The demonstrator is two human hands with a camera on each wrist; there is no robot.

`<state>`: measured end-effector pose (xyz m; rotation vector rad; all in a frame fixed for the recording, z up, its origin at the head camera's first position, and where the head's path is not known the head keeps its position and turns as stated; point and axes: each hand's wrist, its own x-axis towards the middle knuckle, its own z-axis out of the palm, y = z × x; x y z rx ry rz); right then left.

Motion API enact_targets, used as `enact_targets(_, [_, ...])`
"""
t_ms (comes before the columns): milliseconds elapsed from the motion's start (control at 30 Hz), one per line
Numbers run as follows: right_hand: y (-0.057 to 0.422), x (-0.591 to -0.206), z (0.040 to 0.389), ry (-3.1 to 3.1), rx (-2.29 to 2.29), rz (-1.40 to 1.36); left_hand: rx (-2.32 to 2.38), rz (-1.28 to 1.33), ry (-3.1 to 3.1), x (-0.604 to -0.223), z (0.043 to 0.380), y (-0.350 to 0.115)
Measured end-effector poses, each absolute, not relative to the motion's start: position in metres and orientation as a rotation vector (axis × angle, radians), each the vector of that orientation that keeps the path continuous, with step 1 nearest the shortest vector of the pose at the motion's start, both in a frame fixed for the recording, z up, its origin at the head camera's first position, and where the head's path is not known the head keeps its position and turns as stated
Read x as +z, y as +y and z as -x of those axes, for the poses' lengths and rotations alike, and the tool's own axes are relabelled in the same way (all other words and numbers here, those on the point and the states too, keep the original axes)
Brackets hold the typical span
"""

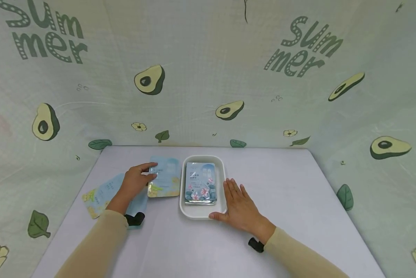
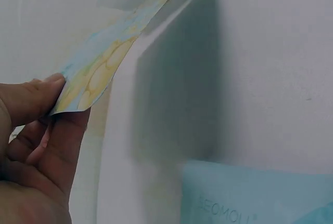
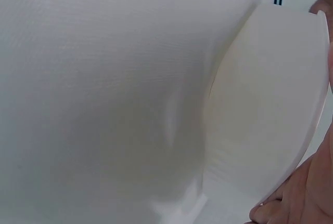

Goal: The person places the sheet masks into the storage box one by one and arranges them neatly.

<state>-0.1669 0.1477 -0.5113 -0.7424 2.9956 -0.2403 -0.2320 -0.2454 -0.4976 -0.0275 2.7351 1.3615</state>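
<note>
My left hand (image 1: 134, 181) pinches a blue-and-yellow face mask packet (image 1: 166, 178) by its left side. In the left wrist view the packet (image 2: 101, 70) is tilted and lifted off the table, its edge between thumb and fingers. Right of it stands a white tray (image 1: 197, 213). A stack of blue face mask packets (image 1: 200, 182) with pink flowers lies inside, against the tray's left part. My right hand (image 1: 242, 210) rests at the tray's right side, fingers straight and thumb spread along the near right corner. The tray's outer wall (image 3: 260, 104) fills much of the right wrist view.
To the left, partly under my left forearm, lie a blue-and-yellow packet (image 1: 105, 195) and a plain blue packet (image 1: 138, 202). The white tabletop (image 1: 281, 181) meets an avocado-print cloth (image 1: 194, 77) at the back and sides.
</note>
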Motion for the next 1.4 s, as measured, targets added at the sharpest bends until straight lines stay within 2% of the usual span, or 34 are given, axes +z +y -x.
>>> enact_targets(500, [0.148, -0.506, 0.169, 2.999, -0.178, 0.771, 1.712, 0.094, 2.569, -0.457, 0.221, -0.260])
enact_targets(733, [0.148, -0.505, 0.168, 2.988, -0.201, 0.748, 1.757, 0.011, 2.529, -0.450, 0.226, -0.208])
enact_targets(1000, [0.148, -0.508, 0.168, 2.996, -0.222, 0.747, 1.762, -0.077, 2.450, -0.468, 0.240, -0.148])
enact_targets(1400, [0.147, -0.509, 0.167, 3.008, -0.202, 0.755, 1.495, -0.031, 2.644, -0.488, 0.249, -0.115])
